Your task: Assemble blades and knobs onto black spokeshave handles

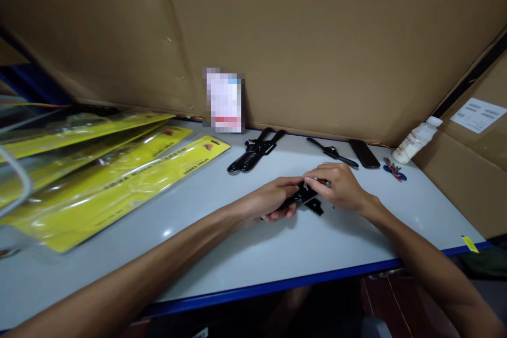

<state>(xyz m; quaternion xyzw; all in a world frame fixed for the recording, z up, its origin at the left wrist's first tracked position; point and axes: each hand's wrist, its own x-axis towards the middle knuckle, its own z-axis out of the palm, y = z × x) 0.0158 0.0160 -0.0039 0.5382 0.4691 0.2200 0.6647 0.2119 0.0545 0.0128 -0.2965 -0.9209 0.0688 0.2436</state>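
Observation:
My left hand (279, 198) is wrapped round a black spokeshave (295, 199), with its thumb along the top. My right hand (336, 182) is closed, its thumb and fingertips pinching at a small silver part (306, 186) on the spokeshave's middle; the fingers partly hide that part. Just below, a flat black piece (315, 207) with a hole shows; whether it is joined to the tool I cannot tell. A tiny dark bit (333, 207) lies on the table by my right hand.
Two more black spokeshaves (249, 158) lie together behind my hands, another spokeshave (332, 152) further right. Beyond are a black phone-like slab (364, 153), keys (393, 168) and a white bottle (418, 140). Yellow blister packs (130, 203) cover the left. Cardboard (301, 47) walls the back.

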